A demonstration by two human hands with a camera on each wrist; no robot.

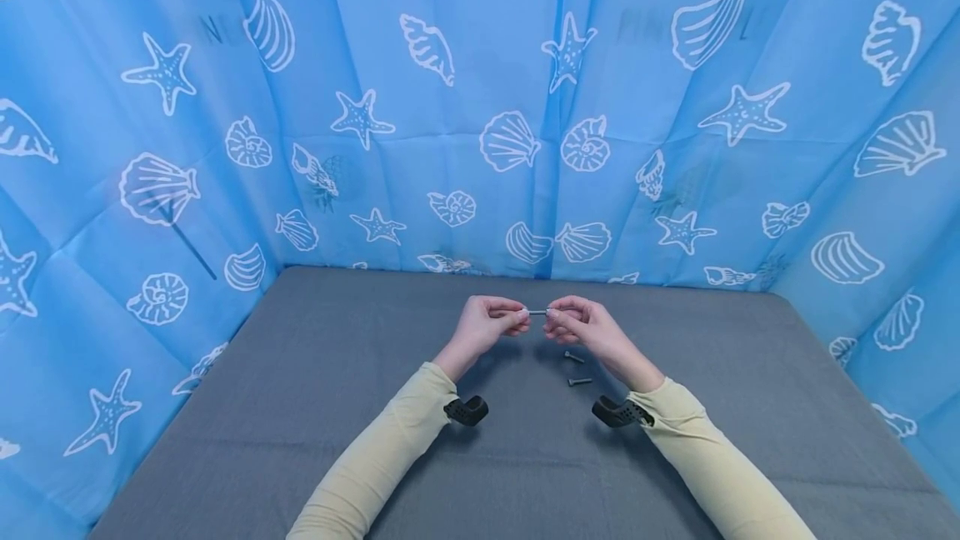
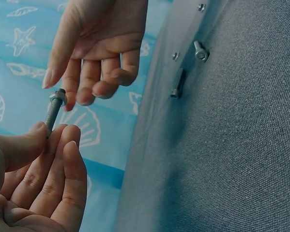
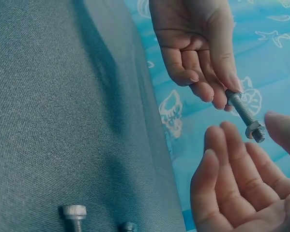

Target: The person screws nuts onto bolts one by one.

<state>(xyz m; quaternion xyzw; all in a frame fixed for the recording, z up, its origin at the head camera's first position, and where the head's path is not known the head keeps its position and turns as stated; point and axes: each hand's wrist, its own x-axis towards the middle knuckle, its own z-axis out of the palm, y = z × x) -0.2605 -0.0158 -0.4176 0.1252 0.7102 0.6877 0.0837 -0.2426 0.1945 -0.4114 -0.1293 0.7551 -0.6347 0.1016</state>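
Note:
Between thumb and fingertips, my left hand point(image 1: 487, 325) pinches a metal bolt point(image 3: 244, 108) at its head end. A hex nut point(image 3: 254, 129) sits on the threads close to the bolt's free end, with a short bit of thread past it. My right hand point(image 1: 588, 327) is around that free end, its thumb on one side and its loosely bent fingers on the other. Gaps show between those fingertips and the nut in the right wrist view. Both hands are raised over the far part of the grey table.
Two more bolts point(image 1: 573, 357) point(image 2: 177, 84) lie on the grey table point(image 1: 337, 457) below my right hand. Small nuts point(image 2: 175, 56) point(image 2: 201, 7) lie near them. A blue curtain point(image 1: 465, 107) with shells and starfish hangs behind the table and along its sides.

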